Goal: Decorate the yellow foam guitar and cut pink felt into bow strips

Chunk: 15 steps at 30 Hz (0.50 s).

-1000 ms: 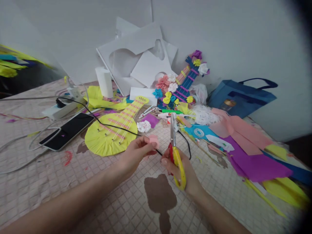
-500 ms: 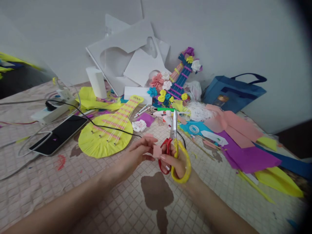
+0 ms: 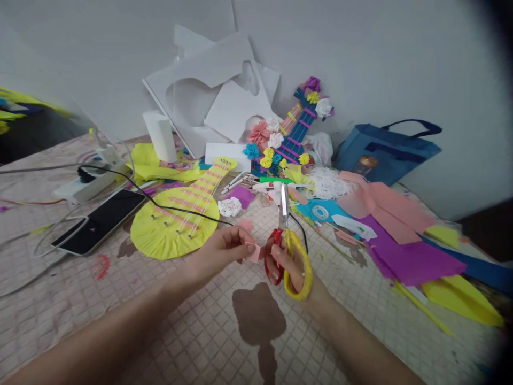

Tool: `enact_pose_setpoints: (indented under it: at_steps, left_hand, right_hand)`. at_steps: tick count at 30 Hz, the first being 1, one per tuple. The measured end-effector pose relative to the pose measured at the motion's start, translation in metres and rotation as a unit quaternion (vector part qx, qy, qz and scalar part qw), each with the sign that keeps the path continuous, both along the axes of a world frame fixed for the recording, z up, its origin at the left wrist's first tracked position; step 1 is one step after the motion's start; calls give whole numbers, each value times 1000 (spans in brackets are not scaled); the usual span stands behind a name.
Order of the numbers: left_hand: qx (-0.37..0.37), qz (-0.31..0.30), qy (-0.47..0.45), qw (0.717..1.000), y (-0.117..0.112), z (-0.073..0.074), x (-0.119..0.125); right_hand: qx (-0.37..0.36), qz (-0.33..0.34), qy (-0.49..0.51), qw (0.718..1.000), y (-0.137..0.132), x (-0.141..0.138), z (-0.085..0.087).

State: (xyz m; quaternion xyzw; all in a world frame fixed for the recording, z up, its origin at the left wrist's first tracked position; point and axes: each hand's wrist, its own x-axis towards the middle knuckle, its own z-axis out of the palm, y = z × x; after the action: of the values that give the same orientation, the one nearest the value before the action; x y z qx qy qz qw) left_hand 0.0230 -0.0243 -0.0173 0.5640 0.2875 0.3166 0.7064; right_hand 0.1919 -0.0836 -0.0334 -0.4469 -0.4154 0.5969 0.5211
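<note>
My left hand (image 3: pixel 226 247) pinches a small pink piece of paper (image 3: pixel 255 253) between thumb and fingers, above the table. Close beside it on the right, my right hand (image 3: pixel 289 263) is closed around a pair of scissors (image 3: pixel 284 206) with one red and one yellow handle. The blades point away from me and look closed. Just beyond my left hand lies another bit of pink paper (image 3: pixel 246 224). To the left rests a yellow paper-covered guitar shape (image 3: pixel 172 235) with pink stripes and white strings; a black cable crosses it.
At left are a phone (image 3: pixel 100 222) and a power strip (image 3: pixel 80 188) with cables. White cut boards (image 3: pixel 192 101) lean on the wall near a flower-trimmed blue guitar (image 3: pixel 296 136). Purple paper (image 3: pixel 412 262), pink sheets and a blue bag (image 3: pixel 385 160) occupy the right.
The pink paper piece, earlier between both hands, is now in my left hand's pinch alone. My right thumb has come off it, and the scissors have shifted slightly.
</note>
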Motion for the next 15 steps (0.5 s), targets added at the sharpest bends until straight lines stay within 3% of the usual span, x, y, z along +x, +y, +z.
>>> enact_pose_setpoints:
  at_steps: [4, 7, 11, 15]
  left_hand:
    - [21, 4, 44, 999, -2, -3, 2]
    - [7, -6, 27, 1000, -4, -4, 3]
    - [-52, 31, -1, 998, -5, -3, 4]
    - [-42, 7, 15, 999, -7, -3, 5]
  right_hand:
    - [-9, -45, -85, 995, 0, -2, 0]
    - [-12, -68, -96, 993, 0, -4, 4]
    - [-2, -84, -85, 993, 1, -5, 6]
    - [0, -92, -85, 992, 1, -3, 1]
